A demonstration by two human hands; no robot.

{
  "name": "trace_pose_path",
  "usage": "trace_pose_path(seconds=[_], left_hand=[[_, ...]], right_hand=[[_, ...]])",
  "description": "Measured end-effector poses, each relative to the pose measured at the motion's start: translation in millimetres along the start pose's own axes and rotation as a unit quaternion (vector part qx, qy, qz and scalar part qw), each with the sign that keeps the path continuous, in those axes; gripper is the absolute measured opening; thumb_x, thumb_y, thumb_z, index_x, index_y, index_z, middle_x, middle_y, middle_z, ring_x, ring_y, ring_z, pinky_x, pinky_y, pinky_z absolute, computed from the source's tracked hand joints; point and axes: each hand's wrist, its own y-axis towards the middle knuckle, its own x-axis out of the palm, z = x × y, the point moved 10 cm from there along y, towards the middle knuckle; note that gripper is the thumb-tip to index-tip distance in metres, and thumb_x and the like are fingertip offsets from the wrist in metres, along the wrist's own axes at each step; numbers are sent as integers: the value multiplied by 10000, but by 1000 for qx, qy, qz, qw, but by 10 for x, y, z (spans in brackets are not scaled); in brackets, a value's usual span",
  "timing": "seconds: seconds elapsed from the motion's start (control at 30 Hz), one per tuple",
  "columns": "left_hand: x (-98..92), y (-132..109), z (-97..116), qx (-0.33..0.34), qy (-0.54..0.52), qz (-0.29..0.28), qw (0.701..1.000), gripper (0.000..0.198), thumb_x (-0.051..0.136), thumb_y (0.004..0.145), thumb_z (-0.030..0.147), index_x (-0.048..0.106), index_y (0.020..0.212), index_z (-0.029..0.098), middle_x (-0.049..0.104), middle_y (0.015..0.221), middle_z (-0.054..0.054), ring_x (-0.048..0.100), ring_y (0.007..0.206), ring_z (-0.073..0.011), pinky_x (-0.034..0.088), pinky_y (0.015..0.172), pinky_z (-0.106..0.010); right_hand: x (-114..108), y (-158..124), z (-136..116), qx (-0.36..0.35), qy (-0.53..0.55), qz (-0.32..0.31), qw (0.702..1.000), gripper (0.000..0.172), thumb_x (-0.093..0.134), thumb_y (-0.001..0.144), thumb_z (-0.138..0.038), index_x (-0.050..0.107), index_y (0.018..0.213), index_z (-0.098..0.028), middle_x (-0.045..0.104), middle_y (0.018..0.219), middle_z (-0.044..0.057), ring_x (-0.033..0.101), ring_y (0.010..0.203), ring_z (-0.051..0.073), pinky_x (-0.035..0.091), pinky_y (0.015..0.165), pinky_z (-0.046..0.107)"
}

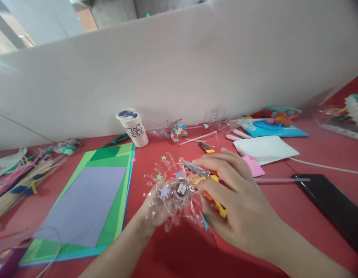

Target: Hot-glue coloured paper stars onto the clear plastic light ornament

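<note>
My left hand is closed round a clear plastic piece with many curled strips; the plastic partly hides the fingers. Thin wire and small paper stars hang about it, among them a lilac star and a green star. A small white square shows at its round centre. At the right edge of the plastic, my right hand curls round a tool with yellow and orange handles and a grey head. The fingers cover much of this tool, so its exact kind is hidden.
Coloured paper sheets lie to the left, with pipe cleaners beyond. Along the wall stand a white cup and a star-covered bundle. A utility knife, white paper and black phone are on the right.
</note>
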Motion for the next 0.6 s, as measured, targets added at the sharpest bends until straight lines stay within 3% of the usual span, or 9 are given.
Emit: trace_pose_path(seconds=[0.23,0.4,0.6], left_hand=[[46,-10,18,10,-3,0,1000,199,816,576,321,679,606,181,647,583,10,575,528,-114,479,537,-219],[66,-7,31,15,11,-8,1000,226,815,561,354,714,676,188,624,549,24,550,503,-121,459,570,-251],[-58,-46,10,12,27,14,999,281,793,614,359,726,833,196,693,683,-12,635,639,-184,480,634,-301]], right_hand=[[66,-8,6,18,63,-11,998,147,549,819,-70,579,808,-214,559,1166,78,453,1128,250,402,916,438],[105,-37,-16,8,85,-16,996,144,569,804,-61,610,854,-189,550,1182,88,432,1157,247,377,963,440],[-24,-50,-67,-23,48,33,998,150,606,777,-65,613,881,-173,561,1150,89,463,1121,247,360,1002,483]])
